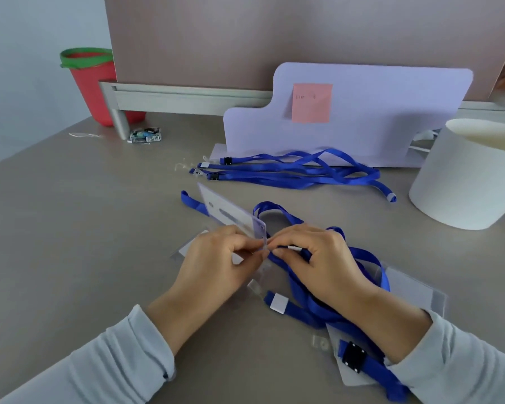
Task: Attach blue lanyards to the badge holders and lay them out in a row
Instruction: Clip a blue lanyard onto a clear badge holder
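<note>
Well left of the lilac card board [376, 112] with its pink note stands a red plastic bin with a green rim [96, 83], out of the way of the work. In front of the board, nearer the person, the left hand [216, 258] pinches the near edge of a clear plastic badge holder [231, 212]. The holder is tilted up off the grey table [70, 228], probably to present its slot. The right hand [318, 258] pinches the end of a blue fabric lanyard [362, 255] against that edge, apparently to fasten it. Spare blue lanyards [303, 170] lie at the board's foot, within reach. A white paper tub [464, 182] sits just right of the board.
</note>
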The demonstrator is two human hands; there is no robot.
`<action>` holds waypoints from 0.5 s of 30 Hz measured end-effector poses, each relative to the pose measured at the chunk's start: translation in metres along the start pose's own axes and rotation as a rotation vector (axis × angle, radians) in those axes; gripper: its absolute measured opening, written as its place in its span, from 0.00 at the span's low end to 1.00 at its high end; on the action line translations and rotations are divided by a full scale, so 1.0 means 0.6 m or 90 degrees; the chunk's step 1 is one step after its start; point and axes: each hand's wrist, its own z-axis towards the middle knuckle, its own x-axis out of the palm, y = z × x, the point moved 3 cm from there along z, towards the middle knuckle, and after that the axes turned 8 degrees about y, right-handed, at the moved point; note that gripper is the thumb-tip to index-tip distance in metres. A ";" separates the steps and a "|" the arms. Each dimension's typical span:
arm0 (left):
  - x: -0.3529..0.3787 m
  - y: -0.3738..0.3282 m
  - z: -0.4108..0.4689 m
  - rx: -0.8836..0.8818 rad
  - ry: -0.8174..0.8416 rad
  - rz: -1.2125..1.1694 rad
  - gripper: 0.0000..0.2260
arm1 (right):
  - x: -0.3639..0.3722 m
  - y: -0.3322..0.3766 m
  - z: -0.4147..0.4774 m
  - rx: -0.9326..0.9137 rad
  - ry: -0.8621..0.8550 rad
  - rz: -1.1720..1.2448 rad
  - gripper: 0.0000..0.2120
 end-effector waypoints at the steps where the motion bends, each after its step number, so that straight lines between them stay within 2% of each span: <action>1: 0.001 0.000 0.000 0.005 0.002 0.002 0.08 | 0.002 -0.003 -0.001 0.004 -0.006 0.006 0.08; 7: 0.001 -0.011 0.001 0.014 0.003 0.039 0.15 | 0.003 -0.002 -0.007 -0.022 -0.027 0.004 0.08; 12: 0.000 -0.021 0.000 0.021 0.014 0.067 0.15 | -0.003 0.006 -0.003 -0.050 -0.029 -0.052 0.07; 15: -0.003 -0.026 -0.001 0.017 0.013 0.055 0.11 | -0.006 0.013 -0.001 -0.065 -0.027 -0.050 0.06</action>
